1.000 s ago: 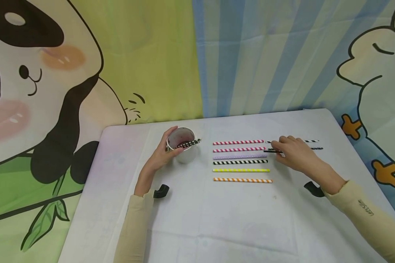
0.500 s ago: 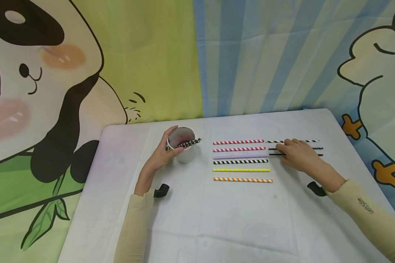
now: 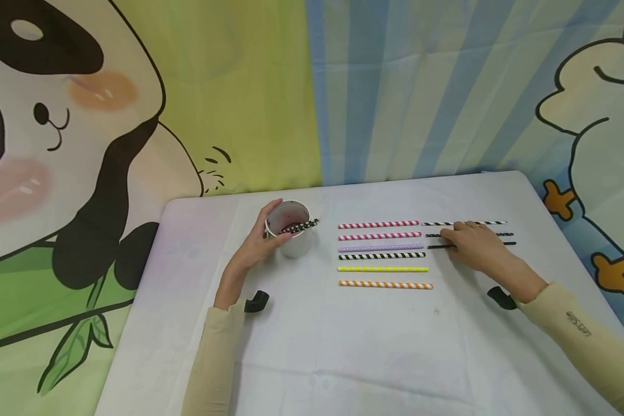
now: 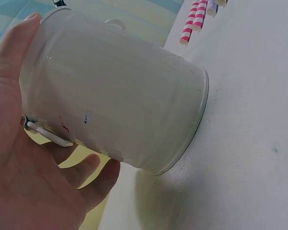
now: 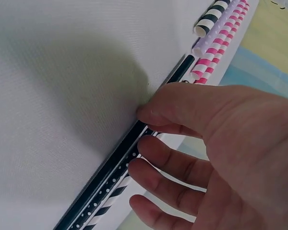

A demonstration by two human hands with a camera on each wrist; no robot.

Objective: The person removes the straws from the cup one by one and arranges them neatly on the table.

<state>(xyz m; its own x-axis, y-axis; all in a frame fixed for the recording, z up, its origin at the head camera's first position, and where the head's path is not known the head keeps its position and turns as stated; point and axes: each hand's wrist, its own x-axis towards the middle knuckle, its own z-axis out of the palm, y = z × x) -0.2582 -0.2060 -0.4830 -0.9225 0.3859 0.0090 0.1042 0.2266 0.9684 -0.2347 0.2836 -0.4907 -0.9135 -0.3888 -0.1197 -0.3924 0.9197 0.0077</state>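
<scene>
My left hand [image 3: 257,241] holds a small white bucket [image 4: 110,91] near its rim, with fingers and thumb around the side. Inside lean black paper straws with light dots [image 3: 299,227], their ends over the rim. At the right, my right hand [image 3: 473,245] pinches a plain black straw [image 5: 105,167] between thumb and index finger as it lies along the table. Right beside it is a black dotted straw [image 5: 91,208]. Behind that lies a black-and-white striped straw [image 3: 491,222], partly covered by the hand in the head view.
Left of the right hand, several straws lie in parallel: two red-striped [image 3: 378,225], a lilac one [image 3: 382,248], a black-striped one [image 3: 382,256], a yellow one [image 3: 382,269] and an orange-striped one [image 3: 385,285]. The white tabletop [image 3: 369,346] meets a printed curtain [image 3: 270,115] behind.
My right hand has shifted slightly right and lowered the black straw, which now lies parallel below the dotted one. The left hand and bucket have stayed in place.
</scene>
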